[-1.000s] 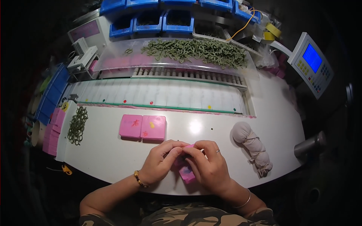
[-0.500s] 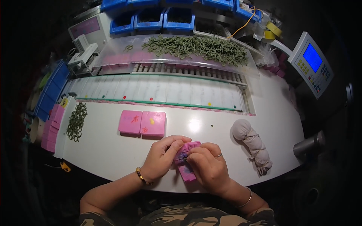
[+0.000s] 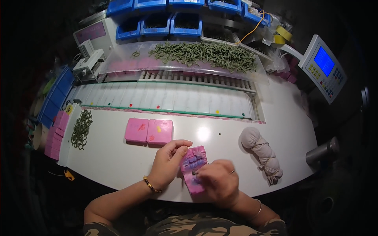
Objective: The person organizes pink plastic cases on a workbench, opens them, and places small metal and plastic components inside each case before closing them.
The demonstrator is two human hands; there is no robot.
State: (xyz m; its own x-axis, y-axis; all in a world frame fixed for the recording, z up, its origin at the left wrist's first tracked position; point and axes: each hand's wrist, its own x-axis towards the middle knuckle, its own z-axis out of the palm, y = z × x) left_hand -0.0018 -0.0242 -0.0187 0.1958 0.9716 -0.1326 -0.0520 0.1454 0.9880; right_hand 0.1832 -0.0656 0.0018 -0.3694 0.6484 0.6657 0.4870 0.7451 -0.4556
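A pink rubber mould point(image 3: 193, 186) lies opened out before me, its uneven inner faces stained blue and purple. My left hand point(image 3: 167, 163) grips the mould's upper left edge, thumb on top and fingers curled behind. Over the lower right part, my right hand point(image 3: 221, 181) is closed in a pinch and somewhat blurred. At its fingertips sits a small dark green piece point(image 3: 195, 172), too small to make out in detail. Two closed pink mould blocks point(image 3: 149, 131) with red and yellow marks lie side by side beyond my left hand.
Green ring-shaped pieces point(image 3: 82, 129) are heaped at the left; many more green pieces point(image 3: 204, 55) cover a clear sheet at the back. A tied cloth bundle point(image 3: 262, 153) lies right. Behind stand a white slatted strip point(image 3: 173, 96), blue bins point(image 3: 155, 24) and a control panel point(image 3: 323, 67).
My right hand has drawn back toward me and right from the mould's upper part, uncovering its blue-stained inner face. A dark green piece now shows at its fingertips. My left hand keeps its hold.
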